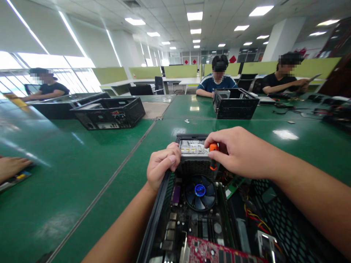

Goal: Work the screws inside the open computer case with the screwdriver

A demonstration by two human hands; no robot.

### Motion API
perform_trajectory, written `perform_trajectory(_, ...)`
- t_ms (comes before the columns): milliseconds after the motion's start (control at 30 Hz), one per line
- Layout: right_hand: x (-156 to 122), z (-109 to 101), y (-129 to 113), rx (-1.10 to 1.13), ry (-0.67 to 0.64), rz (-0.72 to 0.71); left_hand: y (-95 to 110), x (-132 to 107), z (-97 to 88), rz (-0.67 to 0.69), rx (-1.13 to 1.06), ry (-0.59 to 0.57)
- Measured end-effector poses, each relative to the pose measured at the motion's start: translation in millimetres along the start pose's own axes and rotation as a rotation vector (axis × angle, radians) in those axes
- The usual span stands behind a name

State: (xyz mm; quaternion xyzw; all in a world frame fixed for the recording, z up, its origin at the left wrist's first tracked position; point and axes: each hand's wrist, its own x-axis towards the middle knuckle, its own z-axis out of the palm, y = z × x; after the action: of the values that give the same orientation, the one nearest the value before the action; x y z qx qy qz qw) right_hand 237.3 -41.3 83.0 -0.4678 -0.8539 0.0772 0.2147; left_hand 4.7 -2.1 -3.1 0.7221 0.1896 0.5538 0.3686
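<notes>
An open black computer case [156, 219] lies in front of me on the green table [82, 175]. Inside it I see a black cooler fan with a blue hub [200, 191], a red card [216, 252] and a grey power supply [192, 151] at the far end. My left hand [161, 166] is closed around the case's left rim beside the power supply. My right hand [238, 151] is closed on an orange-and-black screwdriver [213, 157], held upright against the power supply's right side.
Two other open black cases stand on the table, one at the left [109, 113] and one at the back [235, 103]. Three people sit at the far side. Another person's hand [12, 166] rests at the left edge. Cables lie at the right [315, 109].
</notes>
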Motion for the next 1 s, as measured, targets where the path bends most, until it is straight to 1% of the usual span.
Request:
perform_trajectory(167, -1.5, -4.8, -1.1, 0.001, 0.068, -0.004, 1.8, 0.3, 0.2, -0.002, 0.013, 0.001)
perform_trajectory(400, -0.8, -5.4, -1.2, 0.001, 0.038, -0.003, 1.0, -0.3, -0.6, -0.018, 0.028, 0.007)
perform_trajectory(633, -1.6, -6.9, -1.7, -0.018, 0.024, -0.015, -0.5, 0.6, -0.2, 0.025, -0.012, -0.013)
perform_trajectory(900, -1.6, -2.2, -0.9, -0.021, -0.041, 0.001, 0.4, 0.6, 0.3, -0.005, 0.011, 0.009)
perform_trajectory(1000, -1.8, -3.1, -1.1, -0.034, -0.028, -0.005, 0.7, 0.4, 0.1, -0.003, 0.004, 0.009)
